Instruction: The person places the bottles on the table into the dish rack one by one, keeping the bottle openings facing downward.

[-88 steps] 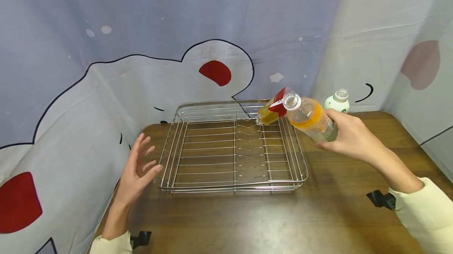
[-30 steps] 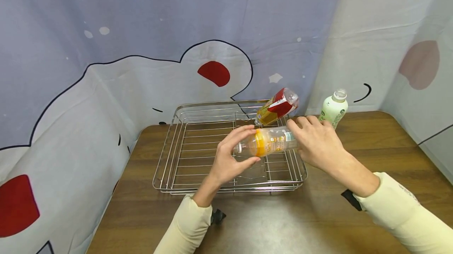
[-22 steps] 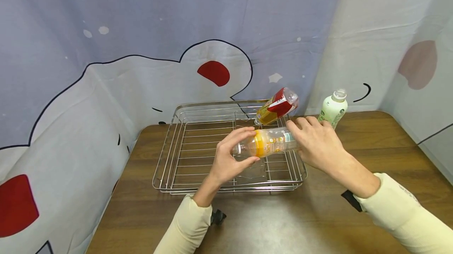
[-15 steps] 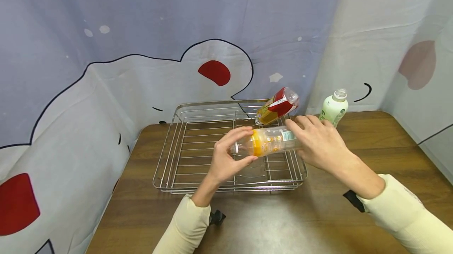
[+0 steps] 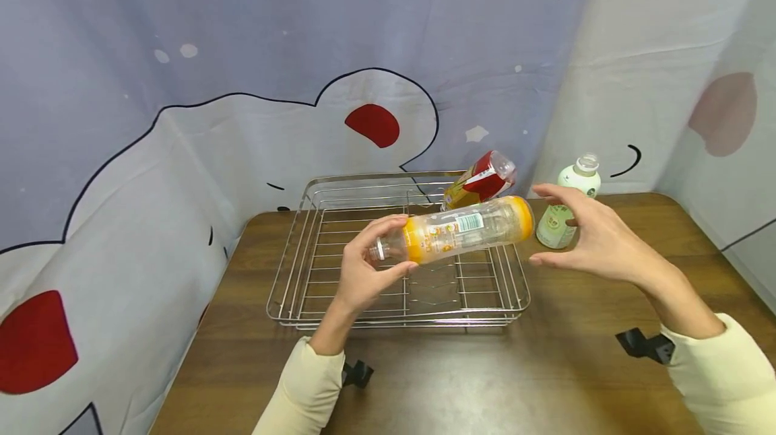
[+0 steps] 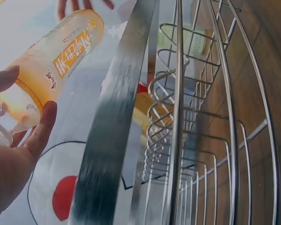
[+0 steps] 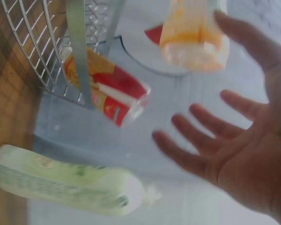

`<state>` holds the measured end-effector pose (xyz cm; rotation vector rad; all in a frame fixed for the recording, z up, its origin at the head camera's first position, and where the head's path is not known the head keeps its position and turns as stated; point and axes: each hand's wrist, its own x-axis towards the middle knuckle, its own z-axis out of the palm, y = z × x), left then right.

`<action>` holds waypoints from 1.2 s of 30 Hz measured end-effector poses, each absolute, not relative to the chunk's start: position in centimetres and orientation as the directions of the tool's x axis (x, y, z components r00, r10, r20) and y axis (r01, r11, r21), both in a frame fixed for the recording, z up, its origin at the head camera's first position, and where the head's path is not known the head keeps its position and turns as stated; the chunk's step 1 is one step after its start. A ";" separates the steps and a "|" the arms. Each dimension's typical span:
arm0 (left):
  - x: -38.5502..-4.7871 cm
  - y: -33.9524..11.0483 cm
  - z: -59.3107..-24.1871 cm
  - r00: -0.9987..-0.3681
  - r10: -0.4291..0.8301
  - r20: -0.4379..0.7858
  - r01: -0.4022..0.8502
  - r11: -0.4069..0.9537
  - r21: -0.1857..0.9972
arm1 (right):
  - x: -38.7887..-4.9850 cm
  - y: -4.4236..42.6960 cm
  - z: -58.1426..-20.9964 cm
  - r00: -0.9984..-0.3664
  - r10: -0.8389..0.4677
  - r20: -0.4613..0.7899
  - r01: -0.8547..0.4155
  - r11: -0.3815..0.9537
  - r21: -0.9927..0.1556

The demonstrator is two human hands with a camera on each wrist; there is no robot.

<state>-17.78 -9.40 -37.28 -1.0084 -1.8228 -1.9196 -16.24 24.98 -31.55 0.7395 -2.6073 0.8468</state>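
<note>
Off comes our right hand (image 5: 600,240) from orange-banded bottle (image 5: 469,226), fingers spread at three o'clock; left hand (image 5: 358,268) alone grips neck end at nine, bottle above wire rack (image 6: 117,112). Looks light, slick, easily dented; we favour mid-body hold.

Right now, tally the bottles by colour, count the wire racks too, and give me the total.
Clear bottle with orange bands: 1
Red-and-yellow bottle: 1
Pale green bottle: 1
Wire rack: 1
Total: 4 (3 bottles, 1 rack)
</note>
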 end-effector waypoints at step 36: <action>-17.3 -8.1 -37.6 -0.682 0.307 0.664 0.586 -0.314 0.747 | -16.6 21.7 -38.3 -0.750 -0.255 0.611 -0.321 -0.666 -0.673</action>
